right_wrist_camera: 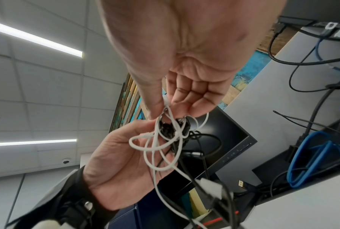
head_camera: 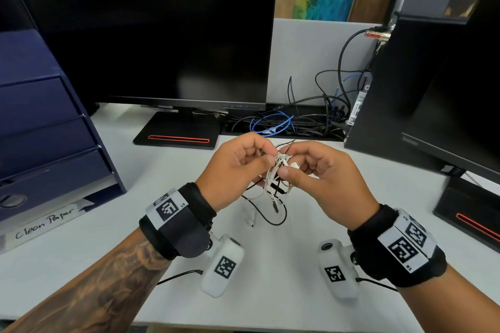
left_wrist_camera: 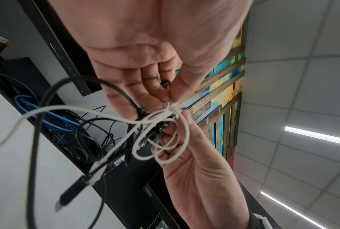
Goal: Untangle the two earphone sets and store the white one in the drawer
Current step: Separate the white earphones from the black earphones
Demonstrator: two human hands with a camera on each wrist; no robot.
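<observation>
A knot of white earphones [head_camera: 273, 173] and black earphones [head_camera: 277, 188] hangs above the desk between both hands. My left hand [head_camera: 266, 155] pinches the knot from the left; in the left wrist view its thumb and fingers [left_wrist_camera: 170, 99] close on the white cable [left_wrist_camera: 165, 155]. My right hand [head_camera: 288, 167] pinches the white cable beside a white earbud [head_camera: 294, 164]; the right wrist view shows that pinch [right_wrist_camera: 163, 106] above white loops [right_wrist_camera: 155, 147] and a black clump [right_wrist_camera: 169, 128]. One white earbud [head_camera: 250, 220] and a black cable loop [head_camera: 274, 220] trail onto the desk. The black plug [left_wrist_camera: 71, 193] dangles.
A navy drawer unit [head_camera: 48, 130] stands at the left on the white desk [head_camera: 270, 265], its drawers closed. A black monitor [head_camera: 162, 30] is behind the hands, a second monitor [head_camera: 446, 103] at the right. Loose black and blue cables [head_camera: 270, 124] lie at the back.
</observation>
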